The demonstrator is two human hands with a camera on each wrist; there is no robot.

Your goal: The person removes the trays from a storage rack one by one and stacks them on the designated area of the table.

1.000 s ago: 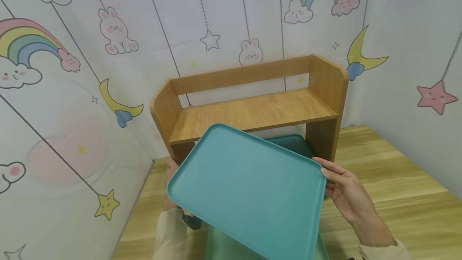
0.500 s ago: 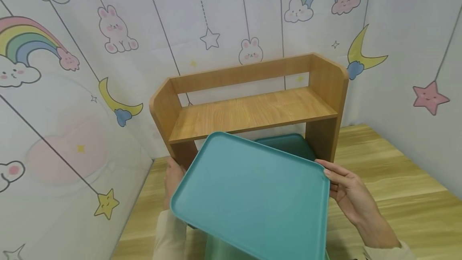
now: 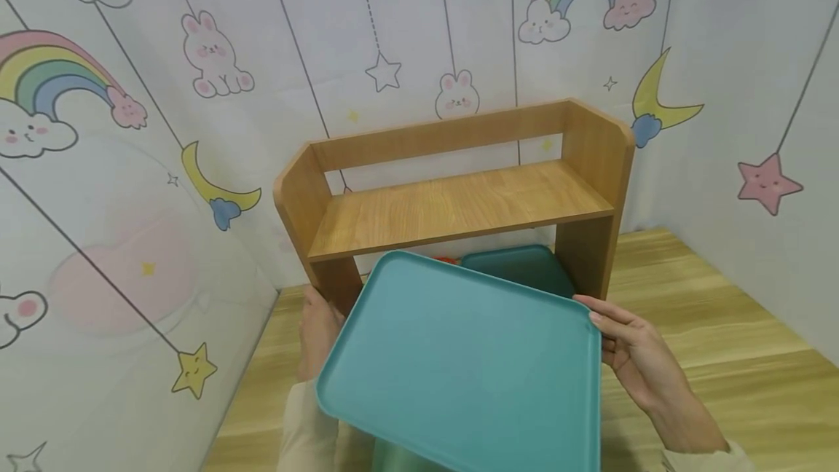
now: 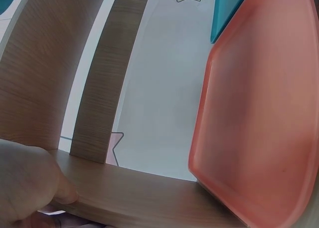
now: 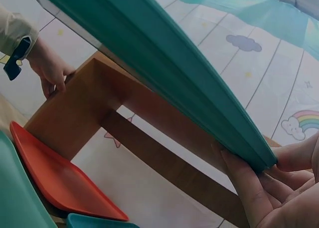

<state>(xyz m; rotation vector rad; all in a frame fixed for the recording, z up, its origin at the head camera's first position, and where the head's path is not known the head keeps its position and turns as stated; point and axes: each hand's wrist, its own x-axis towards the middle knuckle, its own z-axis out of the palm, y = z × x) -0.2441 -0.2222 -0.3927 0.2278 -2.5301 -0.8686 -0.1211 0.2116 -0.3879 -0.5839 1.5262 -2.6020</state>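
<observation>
Light blue is shown by the held tray (image 3: 472, 370), which is pinched near its two-o'clock corner between the thumb and fingers of the right hand (image 3: 639, 355); from that hand the tray is found at nine o'clock, its long axis slanted from between nine and ten to between three and four; by the right hand it is directly held, so that hand is the nearer; the left hand (image 3: 319, 333) is clamped on the left upright (image 3: 298, 195) of the wooden shelf unit (image 3: 459, 213), apart from the tray; the unit is placed beyond the tray at twelve o'clock, and this line from tray to lower bay is judged the relation that matters most.

Much is hidden; the tray's near edge is cut off at six o'clock; behind it the orange tray (image 4: 259, 103) is reduced to a red sliver in the head view, and the dark teal tray (image 3: 521, 268) is half covered; of the green tray (image 3: 403, 455) below, only a strip is seen, and whether the surface (image 3: 708, 326) is touched by it cannot be told.
</observation>
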